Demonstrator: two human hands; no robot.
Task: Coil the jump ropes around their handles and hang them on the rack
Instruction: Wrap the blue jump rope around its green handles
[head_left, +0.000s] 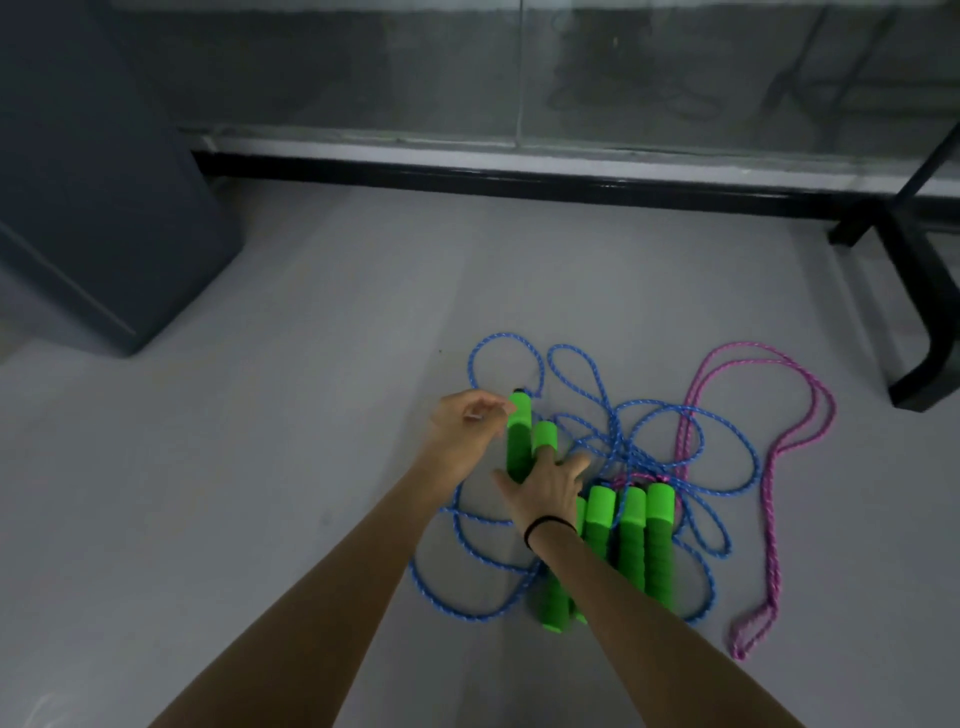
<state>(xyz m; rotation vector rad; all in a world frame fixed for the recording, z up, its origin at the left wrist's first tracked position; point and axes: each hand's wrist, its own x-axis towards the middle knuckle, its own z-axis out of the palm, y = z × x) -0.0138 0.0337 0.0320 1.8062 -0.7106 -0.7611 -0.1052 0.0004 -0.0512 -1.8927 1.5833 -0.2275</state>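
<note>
While both arms reach over floor (260, 467), right hand (545, 488) lies fingers spread on two green handles (519, 441) — not clearly gripping. Left hand (467, 423) loosely curled beside upper handle tip, holding nothing. Blue rope (649, 457) tangled on floor; pink rope (769, 467) at right. More green handles (631, 540) just beside right wrist.
</note>
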